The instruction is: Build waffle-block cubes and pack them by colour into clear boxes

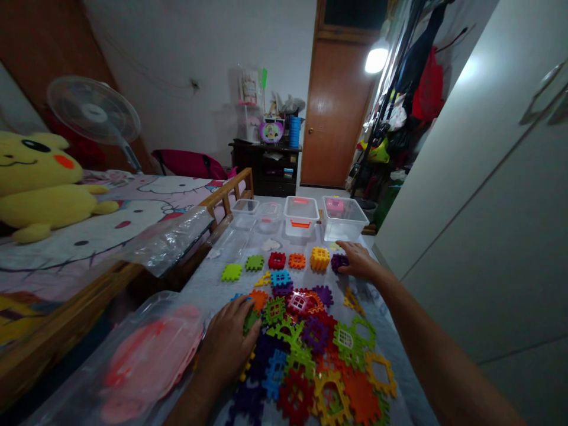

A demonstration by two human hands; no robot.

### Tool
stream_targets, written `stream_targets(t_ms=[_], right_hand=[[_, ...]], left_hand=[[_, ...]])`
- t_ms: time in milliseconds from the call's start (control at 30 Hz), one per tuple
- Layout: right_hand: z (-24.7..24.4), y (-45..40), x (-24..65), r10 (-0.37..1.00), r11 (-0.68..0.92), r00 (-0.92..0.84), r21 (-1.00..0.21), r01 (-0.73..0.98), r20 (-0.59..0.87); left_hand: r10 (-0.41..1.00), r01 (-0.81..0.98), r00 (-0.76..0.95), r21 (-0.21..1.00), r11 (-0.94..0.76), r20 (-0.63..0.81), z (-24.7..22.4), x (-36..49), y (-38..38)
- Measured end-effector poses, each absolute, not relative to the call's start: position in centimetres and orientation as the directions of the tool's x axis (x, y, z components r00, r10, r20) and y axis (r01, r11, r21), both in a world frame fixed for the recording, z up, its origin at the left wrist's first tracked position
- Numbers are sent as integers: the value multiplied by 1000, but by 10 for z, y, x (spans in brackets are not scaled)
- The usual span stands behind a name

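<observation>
My right hand (358, 260) reaches to the far right of the table, its fingers closed on a dark purple interlocking building block (339, 262). Left of it stands a stack of yellow square blocks (319, 258), in a row with an orange block (297, 261), a red block (277, 260) and green blocks (254, 263). My left hand (233, 334) lies palm down at the left edge of a heap of mixed blocks (315, 334). Its fingers are stretched over the pieces, near a green block (252, 318); what lies beneath the palm is hidden.
Clear plastic boxes stand along the far edge, one with orange latches (300, 216) and one holding something pink (344, 218). Pink and clear lids (153, 355) lie at the near left. A bed with a wooden rail (228, 195) borders the left side; a pale cabinet (483, 195) stands right.
</observation>
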State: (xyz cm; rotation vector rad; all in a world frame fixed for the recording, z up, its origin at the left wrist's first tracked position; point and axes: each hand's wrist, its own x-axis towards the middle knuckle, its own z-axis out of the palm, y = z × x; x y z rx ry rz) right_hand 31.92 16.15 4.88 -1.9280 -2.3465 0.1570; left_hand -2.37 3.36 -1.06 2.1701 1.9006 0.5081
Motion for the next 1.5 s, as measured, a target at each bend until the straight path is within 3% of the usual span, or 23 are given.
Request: stream_targets(t_ms=[100, 167, 233, 333, 633, 967, 1067, 1167, 1500], right_hand=[[59, 133, 312, 976, 213, -200, -198, 957, 82], [63, 106, 305, 959, 283, -259, -325, 902, 116], [64, 78, 296, 933, 344, -353, -460, 819, 70], [59, 43, 279, 880, 401, -475, -539, 741, 1], [35, 20, 245, 860, 447, -511, -450, 773, -23], [29, 33, 274, 906, 380, -421, -501, 777, 35], [14, 47, 287, 926, 361, -363, -542, 759, 107], [-2, 62, 294, 937, 350, -293, -492, 797, 192], [-17, 78, 291, 930, 361, -351, -437, 824, 106]], left_hand=[[986, 917, 126, 367, -156, 105, -7, -23, 33], [988, 921, 127, 358, -152, 92, -6, -23, 33], [989, 927, 123, 347, -143, 79, -5, -22, 33], [988, 929, 129, 338, -149, 82, -5, -22, 33], [987, 923, 109, 356, -144, 115, -5, -20, 32], [985, 919, 109, 365, -152, 136, -8, -21, 32], [984, 921, 113, 358, -155, 136, -7, -21, 33], [985, 924, 119, 350, -156, 124, -5, -20, 33], [981, 914, 123, 367, -172, 153, -6, -20, 32]])
